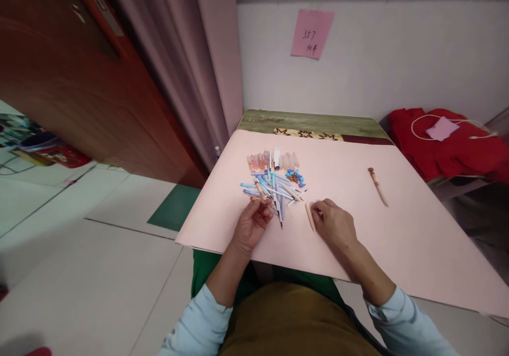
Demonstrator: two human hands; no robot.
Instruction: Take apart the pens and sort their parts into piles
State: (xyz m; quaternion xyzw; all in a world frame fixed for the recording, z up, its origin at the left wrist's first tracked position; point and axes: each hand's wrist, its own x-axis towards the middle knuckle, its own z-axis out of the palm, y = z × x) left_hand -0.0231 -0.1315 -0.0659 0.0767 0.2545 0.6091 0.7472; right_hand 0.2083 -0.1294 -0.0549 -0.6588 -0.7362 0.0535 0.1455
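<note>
Pen parts lie heaped on the pink tabletop, a row of barrels just behind. At far left, a dark tub is blurred, its contents unclear. On the wall, a pink note reads "357" above smaller characters. The left hand, palm up, curls its fingers loosely at the heap's near edge; the right hand, palm down, bends its fingers beside a beige stick. I cannot tell whether either grips anything.
</note>
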